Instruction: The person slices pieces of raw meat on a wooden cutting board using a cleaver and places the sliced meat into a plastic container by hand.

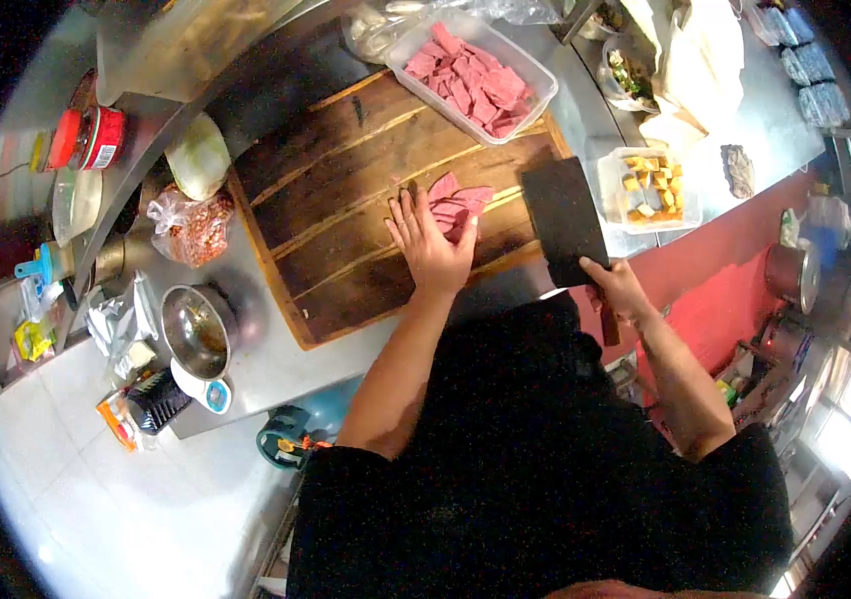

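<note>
My left hand (427,243) lies over the wooden cutting board (335,190) with its fingers stretched out, beside a small pile of pink meat slices (457,200). The thumb and palm edge touch or partly cover the slices. In my right hand (622,290) is a dark, broad cleaver (567,215), gripped by its handle. Its blade hangs over the board's right edge, apart from the meat. A clear plastic tub (537,108) full of similar pink slices stands at the board's far right corner.
A tub of yellow cubes (650,190) stands on the right. Left of the board are a bag of peanuts (194,228), a pale green melon-like vegetable (198,155), and a steel bowl (198,331) on a white scale (208,391). A red-lidded jar (96,138) sits on a shelf.
</note>
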### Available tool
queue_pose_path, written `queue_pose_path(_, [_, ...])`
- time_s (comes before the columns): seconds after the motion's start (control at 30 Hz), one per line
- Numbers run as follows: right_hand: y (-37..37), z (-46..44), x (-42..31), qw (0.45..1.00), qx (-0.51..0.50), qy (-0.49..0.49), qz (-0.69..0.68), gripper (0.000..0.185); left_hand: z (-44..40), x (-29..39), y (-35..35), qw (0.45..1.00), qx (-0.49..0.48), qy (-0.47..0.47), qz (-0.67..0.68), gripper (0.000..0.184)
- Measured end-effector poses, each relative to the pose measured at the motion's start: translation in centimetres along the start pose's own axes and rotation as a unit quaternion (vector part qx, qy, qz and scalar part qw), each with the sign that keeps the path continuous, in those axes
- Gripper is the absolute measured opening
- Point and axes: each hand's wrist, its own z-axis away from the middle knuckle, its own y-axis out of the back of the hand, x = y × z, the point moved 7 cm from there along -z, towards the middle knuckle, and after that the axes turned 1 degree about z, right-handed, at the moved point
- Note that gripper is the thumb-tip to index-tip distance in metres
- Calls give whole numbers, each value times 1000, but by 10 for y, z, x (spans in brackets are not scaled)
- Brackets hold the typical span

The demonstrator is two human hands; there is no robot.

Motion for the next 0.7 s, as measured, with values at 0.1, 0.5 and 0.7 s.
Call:
queue_pose_path(0.1, [-6, -10, 20, 995, 25, -31, -88, 42, -13, 7, -13, 998, -30, -3, -55, 92])
queue_pose_path(0.5, [-128, -12, -49, 987, -151, 61, 7, 38, -18, 26, -7, 995, 27, -39, 88, 66])
queue_pose_path(0.7, [-68, 28, -140, 997, -48, 64, 11, 39, -106, 118, 8, 960, 70, -154, 225, 62])
